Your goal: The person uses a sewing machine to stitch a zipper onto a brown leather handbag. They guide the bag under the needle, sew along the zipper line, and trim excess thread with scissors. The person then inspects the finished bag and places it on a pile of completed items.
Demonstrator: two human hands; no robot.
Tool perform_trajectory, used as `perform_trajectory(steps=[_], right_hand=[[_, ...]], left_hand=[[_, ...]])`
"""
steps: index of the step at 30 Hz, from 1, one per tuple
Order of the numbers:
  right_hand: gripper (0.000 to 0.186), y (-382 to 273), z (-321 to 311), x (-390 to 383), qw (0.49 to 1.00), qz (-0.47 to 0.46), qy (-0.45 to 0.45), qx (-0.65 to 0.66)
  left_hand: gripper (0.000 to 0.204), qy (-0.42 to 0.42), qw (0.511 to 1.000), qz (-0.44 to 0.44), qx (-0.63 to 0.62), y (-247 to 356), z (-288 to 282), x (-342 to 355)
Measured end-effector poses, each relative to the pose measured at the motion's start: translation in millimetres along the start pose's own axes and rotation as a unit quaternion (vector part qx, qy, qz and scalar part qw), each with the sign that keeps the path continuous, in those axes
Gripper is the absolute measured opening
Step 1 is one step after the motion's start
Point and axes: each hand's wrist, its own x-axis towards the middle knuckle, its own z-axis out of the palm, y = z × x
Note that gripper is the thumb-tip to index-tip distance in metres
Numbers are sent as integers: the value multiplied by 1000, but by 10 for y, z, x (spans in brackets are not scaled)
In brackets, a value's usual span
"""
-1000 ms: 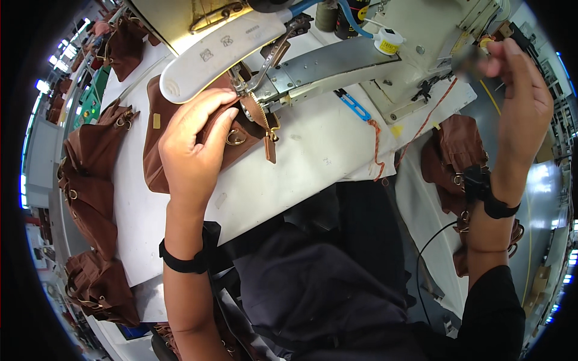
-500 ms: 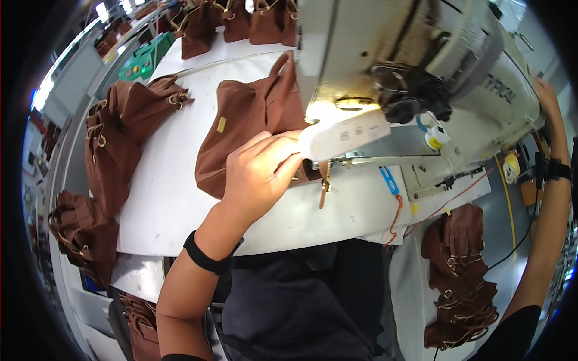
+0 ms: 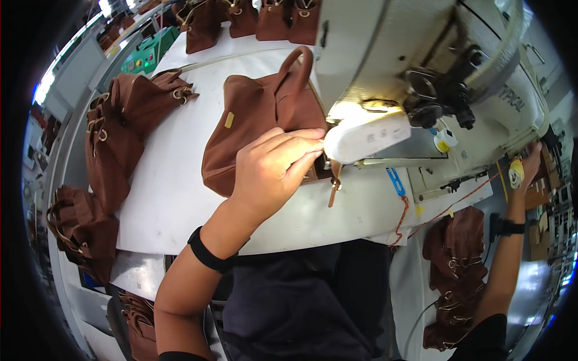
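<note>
A brown handbag (image 3: 259, 111) with a gold plate and a looped handle lies on the white table, its right edge under the sewing machine (image 3: 512, 114). My left hand (image 3: 271, 165) is closed on the bag's zipper side, thumb and fingers pinched together close to the lit needle area. A pale rounded guard (image 3: 367, 138) covers the fingertips' end and hides the needle. A zipper end (image 3: 335, 186) hangs below the bag. Past the machine's right end, my right hand (image 3: 530, 165) is raised beside a yellowish thread spool (image 3: 516, 173); its small, blurred fingers do not show clearly.
More brown bags lie at the left (image 3: 120, 132), stand along the back (image 3: 274, 21), and hang in a pile at the lower right (image 3: 454, 265). Blue thread snips (image 3: 395, 180) on an orange cord rest on the table (image 3: 271, 231). A green box (image 3: 147, 53) stands far left.
My right hand has come down and toward me from the machine's far right end. The view has shifted slightly; my left hand stays pinched at the bag's edge.
</note>
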Motion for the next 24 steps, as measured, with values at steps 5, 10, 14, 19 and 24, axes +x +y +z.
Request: perform_trajectory(steps=[5,10,14,19,24], right_hand=[[50,-1068,545,932,983,-41,-174,-34],[56,-1125,516,1000,987,-68,-128,-63],[58,-813,586,129,991,-94,19,89],[56,-931,549,6,991,-105,41,71],[53,-833,520,-149,987,-136,85,-7]], left_hand=[[20,-13,1000,-17,15,-71,-21,-80],[24,0,1000,7,1,-60,68,-29],[22,-22,1000,10,11,-98,22,-61],[16,-56,998,-34,-8,-69,-14,-84],[16,-64,998,-18,-5,-24,-13,-32]])
